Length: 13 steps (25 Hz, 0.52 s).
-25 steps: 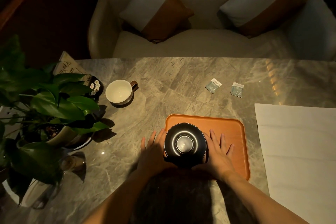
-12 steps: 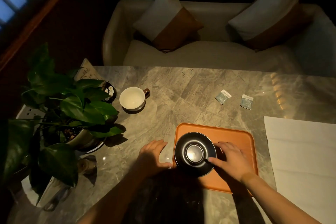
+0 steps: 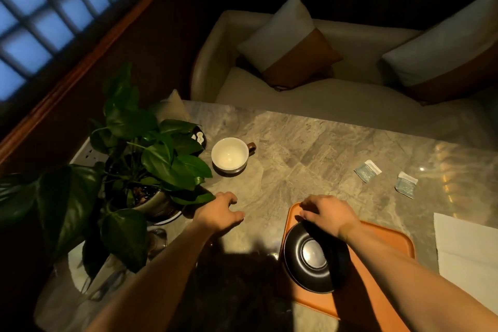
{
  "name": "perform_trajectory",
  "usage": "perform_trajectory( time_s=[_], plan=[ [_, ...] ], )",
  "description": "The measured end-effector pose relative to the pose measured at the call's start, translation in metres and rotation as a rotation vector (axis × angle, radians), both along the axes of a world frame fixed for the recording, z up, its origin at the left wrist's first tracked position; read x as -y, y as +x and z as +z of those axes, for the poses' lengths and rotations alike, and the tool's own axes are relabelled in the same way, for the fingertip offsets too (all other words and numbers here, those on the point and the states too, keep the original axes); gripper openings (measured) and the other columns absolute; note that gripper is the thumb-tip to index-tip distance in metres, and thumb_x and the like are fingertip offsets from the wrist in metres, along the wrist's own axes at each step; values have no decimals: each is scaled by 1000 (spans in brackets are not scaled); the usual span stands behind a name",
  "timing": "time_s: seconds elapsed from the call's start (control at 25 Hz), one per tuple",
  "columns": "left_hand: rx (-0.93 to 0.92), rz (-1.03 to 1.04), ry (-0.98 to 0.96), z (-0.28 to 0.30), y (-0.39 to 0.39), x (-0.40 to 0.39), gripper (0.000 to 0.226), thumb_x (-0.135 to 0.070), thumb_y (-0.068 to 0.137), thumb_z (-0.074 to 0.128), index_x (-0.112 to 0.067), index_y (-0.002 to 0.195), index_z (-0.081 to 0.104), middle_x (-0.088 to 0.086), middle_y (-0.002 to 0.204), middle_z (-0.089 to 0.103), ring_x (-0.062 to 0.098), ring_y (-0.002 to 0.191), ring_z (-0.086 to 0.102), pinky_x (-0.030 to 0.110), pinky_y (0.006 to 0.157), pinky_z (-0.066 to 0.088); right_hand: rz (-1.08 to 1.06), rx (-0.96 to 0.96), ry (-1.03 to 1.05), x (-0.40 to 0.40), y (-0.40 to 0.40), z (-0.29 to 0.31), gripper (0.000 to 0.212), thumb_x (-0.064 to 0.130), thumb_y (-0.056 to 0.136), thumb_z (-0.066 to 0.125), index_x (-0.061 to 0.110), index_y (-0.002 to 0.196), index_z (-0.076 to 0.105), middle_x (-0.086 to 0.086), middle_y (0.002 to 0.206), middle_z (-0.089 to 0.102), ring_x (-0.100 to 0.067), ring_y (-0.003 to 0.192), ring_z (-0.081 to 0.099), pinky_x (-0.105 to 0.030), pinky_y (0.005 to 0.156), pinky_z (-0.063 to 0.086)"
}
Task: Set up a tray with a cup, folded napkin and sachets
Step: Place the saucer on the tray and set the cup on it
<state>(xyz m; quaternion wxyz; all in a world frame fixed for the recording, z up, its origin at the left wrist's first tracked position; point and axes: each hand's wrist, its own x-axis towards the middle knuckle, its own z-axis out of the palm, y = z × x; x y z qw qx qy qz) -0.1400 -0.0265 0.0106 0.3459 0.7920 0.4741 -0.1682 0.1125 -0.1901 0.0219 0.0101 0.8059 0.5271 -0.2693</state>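
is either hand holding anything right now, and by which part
Nothing is clearly held. The left hand is over bare marble table; the right hand rests on the round black saucer's far rim.

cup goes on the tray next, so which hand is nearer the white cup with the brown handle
Left. The left hand lies on the marble table just below the white cup with the brown handle; the right hand is farther right, over the orange tray.

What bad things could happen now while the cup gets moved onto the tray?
The left hand is close to the plant, so reaching for the cup might brush the leaves or knock the pot. The cup's handle points away from that hand, so it may be grabbed by the rim and slip. The dark saucer lies near the tray's near-left edge, so a nudge from the right hand might slide it off.
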Motion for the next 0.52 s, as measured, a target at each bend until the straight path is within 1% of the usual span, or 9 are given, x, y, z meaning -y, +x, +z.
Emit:
perform_trajectory(
  time_s=[0.12,0.28,0.4,0.52],
  plan=[
    [15,116,25,1,2,-14,62,-46,85,67,-18,137,47,8,138,52,26,122,53,41,104,45,63,-12,-13,-38,-1,2,43,54,90,55,28,124,59,0,121,68,-22,110,62,-36,88,50],
    [169,372,20,-3,8,-27,69,-34,89,69,-12,145,37,12,149,43,31,135,42,46,113,33,124,5,25,-78,1,5,39,49,91,56,26,123,59,-2,115,69,-23,105,63,-37,85,51],
    [247,465,131,-5,13,-36,77,-35,81,77,-14,144,38,12,145,47,32,133,44,48,113,34,167,39,41,-105,1,4,39,47,92,56,27,126,57,-2,118,69,-24,108,63,-38,86,52],
    [370,547,186,-3,19,-41,86,-30,74,84,-15,144,38,10,139,50,30,129,47,41,111,35,195,49,88,-131,-1,3,47,44,93,58,28,136,47,-5,124,66,-26,113,61,-43,90,53]
  ],
)
